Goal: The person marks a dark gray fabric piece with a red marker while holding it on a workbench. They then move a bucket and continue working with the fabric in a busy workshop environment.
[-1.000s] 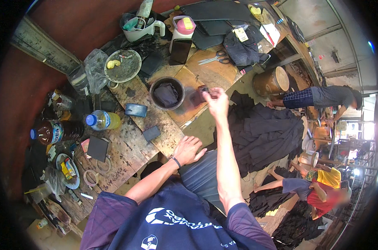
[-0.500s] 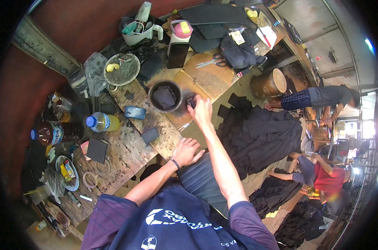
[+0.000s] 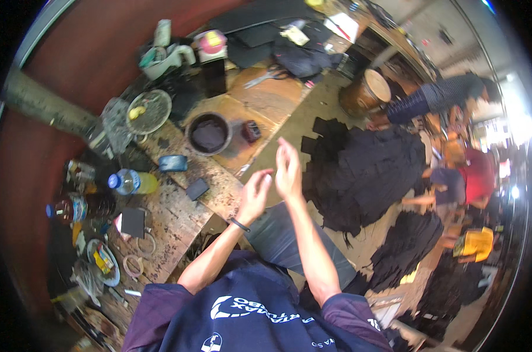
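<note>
My right hand is held up above the near edge of the workbench, its fingers stretched out and holding nothing. Facing it, palm inward, is my left hand, open and empty with slightly bent fingers; a gap separates the two. Beyond them a small dark, reddish block-like thing stands on a stained cardboard sheet. To its left sits a round bowl with black contents. A dark grey-blue sheet lies across my lap, below my hands.
On the bench are a blue tape roll, a small dark block, a yellow-liquid bottle, a dark bottle, an ash-filled bowl and scissors. Rightward lies a black fabric heap; several people work beyond.
My right hand has let go of the small dark block beside the bowl and drawn back. My left hand has risen from the bench edge toward it. The view has shifted slightly.
</note>
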`<state>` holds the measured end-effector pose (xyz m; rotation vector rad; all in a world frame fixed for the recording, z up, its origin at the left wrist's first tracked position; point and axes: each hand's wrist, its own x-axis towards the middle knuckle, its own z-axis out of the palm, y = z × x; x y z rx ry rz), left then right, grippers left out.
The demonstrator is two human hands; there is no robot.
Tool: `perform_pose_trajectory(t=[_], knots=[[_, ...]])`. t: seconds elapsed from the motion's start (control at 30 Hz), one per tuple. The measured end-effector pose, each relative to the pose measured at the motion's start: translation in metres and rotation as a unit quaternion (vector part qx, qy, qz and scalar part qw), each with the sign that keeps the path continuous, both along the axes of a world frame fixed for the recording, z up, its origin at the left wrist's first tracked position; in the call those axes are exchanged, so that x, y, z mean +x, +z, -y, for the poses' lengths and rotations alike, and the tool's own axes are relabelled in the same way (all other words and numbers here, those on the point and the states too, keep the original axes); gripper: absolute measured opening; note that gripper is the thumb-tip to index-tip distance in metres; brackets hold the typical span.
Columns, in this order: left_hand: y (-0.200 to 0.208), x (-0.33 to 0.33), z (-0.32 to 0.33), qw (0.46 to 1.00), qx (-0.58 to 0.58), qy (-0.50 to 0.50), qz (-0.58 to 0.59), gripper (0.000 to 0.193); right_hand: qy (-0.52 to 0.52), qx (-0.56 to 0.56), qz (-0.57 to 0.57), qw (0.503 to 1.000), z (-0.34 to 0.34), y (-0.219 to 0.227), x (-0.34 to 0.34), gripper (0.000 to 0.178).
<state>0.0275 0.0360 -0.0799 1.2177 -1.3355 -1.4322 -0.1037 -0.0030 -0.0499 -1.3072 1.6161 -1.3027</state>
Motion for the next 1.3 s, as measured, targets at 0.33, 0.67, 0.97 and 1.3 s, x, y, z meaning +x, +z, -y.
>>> perform_pose_trajectory(t=[0.33, 0.67, 0.97, 1.3], knots=[[0.145, -0.11, -0.046, 0.65, 0.31, -0.255, -0.645, 0.119, 0.067, -0.045, -0.32, 0.944, -0.276, 0.074, -0.011, 0.089], [0.155, -0.215, -0.275, 0.812, 0.196, -0.455, -0.308, 0.082, -0.215, -0.164, -0.226, 0.936, -0.412, 0.079, -0.102, 0.097], [0.101, -0.239, -0.405, 0.726, -0.176, -0.656, -0.109, 0.09, -0.387, -0.287, 0.444, 0.755, -0.518, 0.052, -0.167, 0.081], [0.071, -0.287, -0.369, 0.681, 0.307, -0.639, -0.182, 0.103, -0.437, -0.055, -0.258, 0.86, -0.542, 0.047, -0.17, 0.091]])
